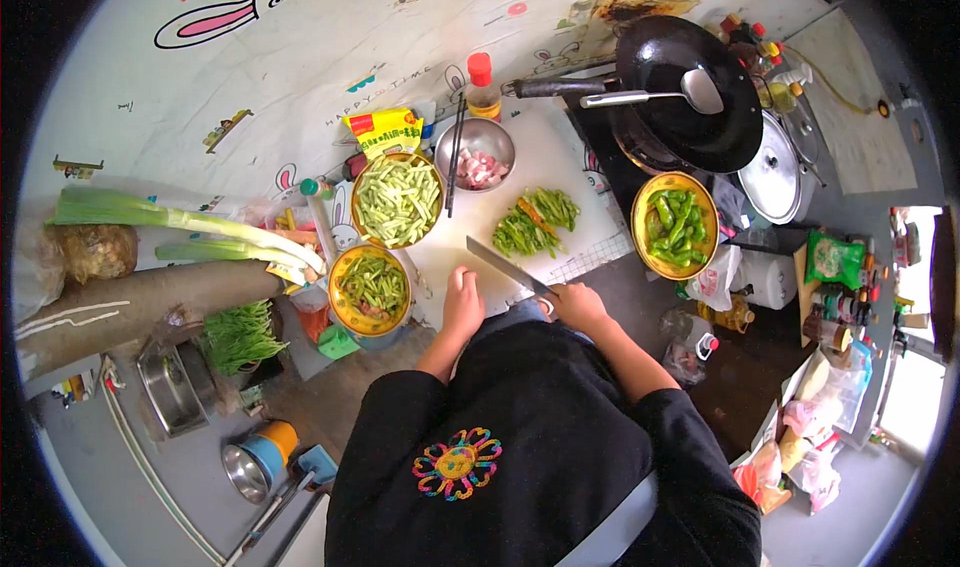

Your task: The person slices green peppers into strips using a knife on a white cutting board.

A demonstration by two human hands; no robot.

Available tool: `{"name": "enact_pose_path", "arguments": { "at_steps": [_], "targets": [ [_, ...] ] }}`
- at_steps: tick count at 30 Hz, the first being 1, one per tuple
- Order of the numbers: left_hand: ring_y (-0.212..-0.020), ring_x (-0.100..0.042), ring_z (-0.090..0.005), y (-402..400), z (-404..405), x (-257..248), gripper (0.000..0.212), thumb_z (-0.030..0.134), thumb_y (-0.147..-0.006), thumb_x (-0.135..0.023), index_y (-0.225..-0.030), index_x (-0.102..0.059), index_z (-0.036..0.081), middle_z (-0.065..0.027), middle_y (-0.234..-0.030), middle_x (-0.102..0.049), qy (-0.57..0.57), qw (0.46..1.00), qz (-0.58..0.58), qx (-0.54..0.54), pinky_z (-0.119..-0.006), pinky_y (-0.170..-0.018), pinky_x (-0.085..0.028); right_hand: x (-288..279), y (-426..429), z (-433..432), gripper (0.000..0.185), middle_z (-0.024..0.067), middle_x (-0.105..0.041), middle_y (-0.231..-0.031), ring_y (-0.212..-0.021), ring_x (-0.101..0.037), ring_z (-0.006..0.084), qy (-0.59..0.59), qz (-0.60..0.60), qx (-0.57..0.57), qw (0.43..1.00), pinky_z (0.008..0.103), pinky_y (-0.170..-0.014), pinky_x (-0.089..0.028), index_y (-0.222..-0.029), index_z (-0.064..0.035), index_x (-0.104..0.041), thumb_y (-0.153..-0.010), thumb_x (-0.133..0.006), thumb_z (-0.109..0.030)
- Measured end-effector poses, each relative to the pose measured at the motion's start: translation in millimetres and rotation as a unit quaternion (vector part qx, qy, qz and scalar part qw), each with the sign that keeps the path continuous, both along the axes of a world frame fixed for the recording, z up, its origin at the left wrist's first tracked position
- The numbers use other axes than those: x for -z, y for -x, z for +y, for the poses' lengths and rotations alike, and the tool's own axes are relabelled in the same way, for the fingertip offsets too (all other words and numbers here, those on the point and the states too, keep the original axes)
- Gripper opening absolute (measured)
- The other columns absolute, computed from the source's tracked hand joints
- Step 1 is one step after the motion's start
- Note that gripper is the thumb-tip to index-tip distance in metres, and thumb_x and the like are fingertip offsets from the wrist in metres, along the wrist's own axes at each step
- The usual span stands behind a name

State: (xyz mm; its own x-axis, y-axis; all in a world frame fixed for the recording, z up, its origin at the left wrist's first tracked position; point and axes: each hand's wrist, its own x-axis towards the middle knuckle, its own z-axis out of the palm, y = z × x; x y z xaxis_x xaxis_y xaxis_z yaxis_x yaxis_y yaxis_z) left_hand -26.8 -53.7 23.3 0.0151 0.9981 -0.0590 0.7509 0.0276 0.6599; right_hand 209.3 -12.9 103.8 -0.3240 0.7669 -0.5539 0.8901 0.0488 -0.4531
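My right hand (579,306) grips the handle of a kitchen knife (504,261), its blade pointing up and left over the near edge of the white cutting board (442,259). My left hand (463,303) is left of the blade at the board's near edge, fingers curled in, with nothing visible in it. Beyond the knife lie cut green peppers (534,222) with some orange strips among them. At the back, a steel bowl (491,133) contains sliced raw meat (480,169); dark chopsticks (455,154) rest across its left side.
Left stand bowls of pale vegetable strips (397,199) and cut green vegetables (373,286), near leeks (217,229). On the right are a bowl of green peppers (675,226) and a black wok (675,57) with a spatula (701,91) in it. A red-capped bottle (481,87) stands behind.
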Motion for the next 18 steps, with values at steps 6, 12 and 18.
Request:
{"name": "enact_pose_path", "arguments": {
  "at_steps": [6, 12, 18],
  "targets": [
    [-0.105, -0.046, -0.0401, -13.5, 21.6, -20.1, 0.026, -0.004, -0.075, -0.055, -0.099, -0.047, -0.001, -0.0207, -0.111, -0.044, -0.059, 0.998, -0.019, 0.030, -0.043, -0.091, -0.040, 15.9, -12.5, 20.0, 0.031, 0.0142, -0.067, -0.082, -0.079, -0.065, 0.0344, -0.026, -0.042, -0.004, 0.999, 0.0445, -0.072, -0.052, -0.088, -0.0105, -0.066, -0.089, -0.050, -0.037],
    [-0.105, -0.047, -0.0379, -43.7, 56.4, -47.7, 0.026, -0.002, -0.078, -0.057, -0.101, -0.048, -0.001, -0.0197, -0.110, -0.044, -0.089, 0.994, -0.033, 0.049, -0.043, -0.090, -0.041, 18.5, -17.4, 39.0, 0.032, 0.0154, -0.067, -0.088, -0.083, -0.065, 0.0347, -0.057, -0.047, 0.015, 0.997, 0.0448, -0.074, -0.052, -0.095, -0.0103, -0.066, -0.091, -0.049, -0.037],
    [-0.103, -0.050, -0.0333, -111.2, 110.6, -98.1, 0.024, 0.004, -0.079, -0.059, -0.103, -0.058, 0.005, -0.0134, -0.105, -0.052, -0.205, 0.968, -0.077, 0.124, -0.042, -0.087, -0.043, 14.8, -9.0, 42.4, 0.021, 0.0135, -0.068, -0.088, -0.082, -0.067, 0.0314, -0.032, -0.100, -0.006, 0.994, 0.0412, -0.073, -0.053, -0.091, -0.0100, -0.067, -0.085, -0.057, -0.028]
  ]
}}
